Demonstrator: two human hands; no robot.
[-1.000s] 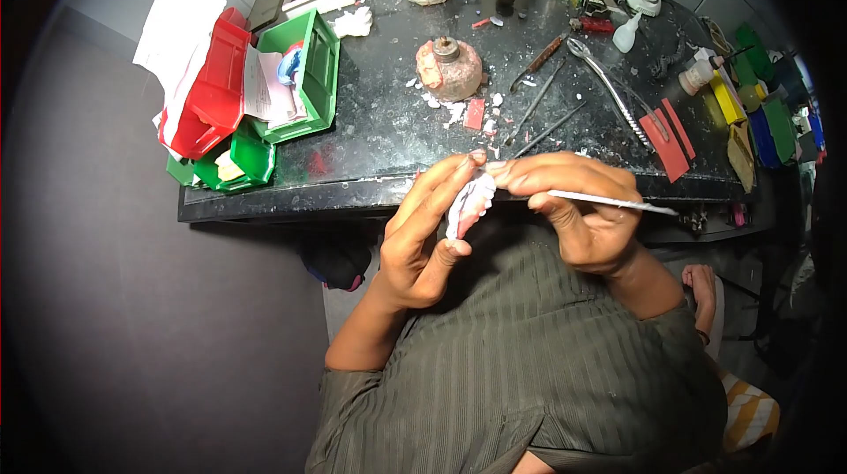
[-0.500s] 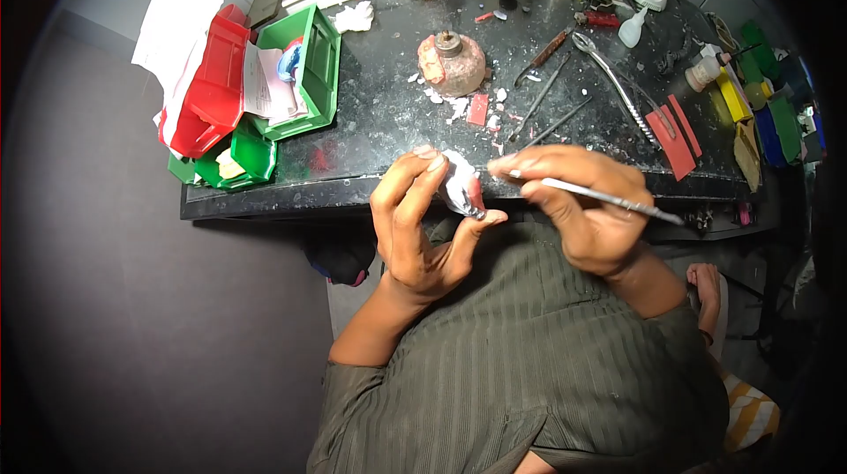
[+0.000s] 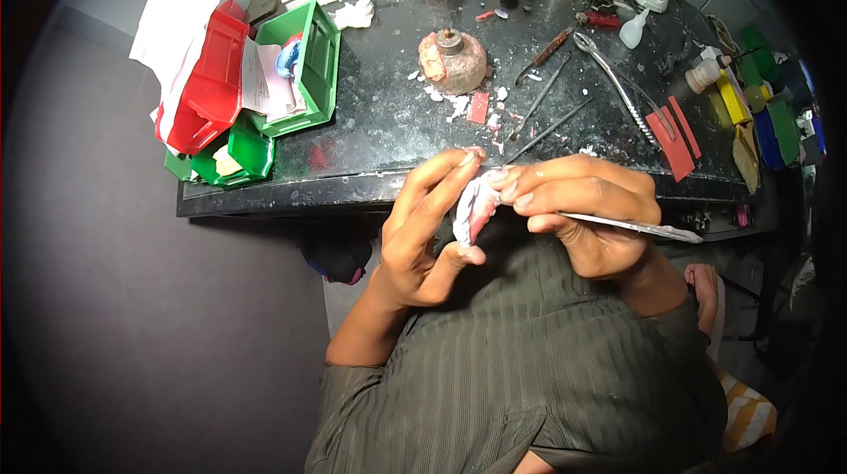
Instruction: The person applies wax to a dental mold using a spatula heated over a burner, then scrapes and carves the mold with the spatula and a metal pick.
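My left hand (image 3: 422, 240) is closed on a small dental cast (image 3: 476, 208), whitish with a pink wax-like part, holding it between thumb and fingertips just in front of the table edge. Slim and metallic, a wax carving tool (image 3: 631, 225) lies across my right hand (image 3: 595, 214), which is closed around it. The tool's rear end points right. Fingertips of my right hand meet the cast's upper right side, and they hide the tool's working tip.
On the dark bench (image 3: 371, 112) stands a spirit lamp (image 3: 453, 68) among white and pink scraps. Loose carving tools (image 3: 540, 97), tweezers (image 3: 613, 77) and pink wax sheets (image 3: 672, 143) lie to the right. Red (image 3: 207, 86) and green bins (image 3: 319, 77) stand left. Another person's hand (image 3: 703, 284) shows at right.
The cast has come slightly lower and turned, showing more of its pink side. My right hand has closed the gap, its fingertips now at the cast.
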